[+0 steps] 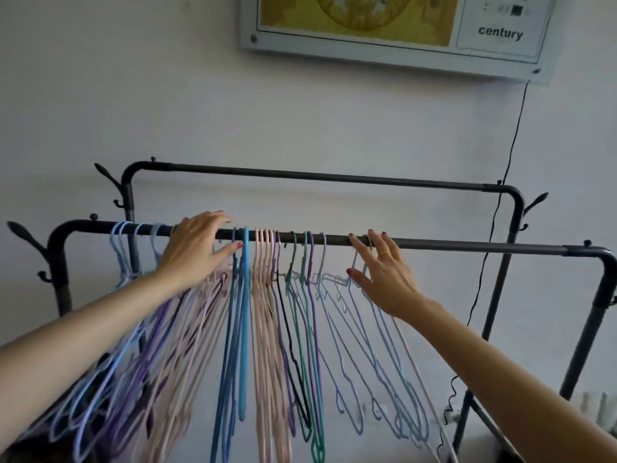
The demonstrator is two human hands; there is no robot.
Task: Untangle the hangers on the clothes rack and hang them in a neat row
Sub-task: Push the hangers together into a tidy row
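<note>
Several thin hangers hang on the near rail (467,244) of a dark grey clothes rack: light blue and purple ones (127,248) at the left, blue ones (245,295), pink ones (265,295), green and purple ones (305,295), and pale blue ones (337,315) toward the right. My left hand (197,252) lies over the rail with straight fingers, the thumb touching the blue hangers' hooks. My right hand (384,272) is spread open, its fingertips on the rail at the rightmost pale hangers (384,329). Hooks under both hands are hidden.
A second, far rail (317,177) runs parallel behind. Side hooks stick out at the rack's left (26,235) and right (536,200) posts. A framed poster (400,28) hangs on the wall above, with a black cord (510,145) dropping behind the rack. The near rail's right stretch carries nothing.
</note>
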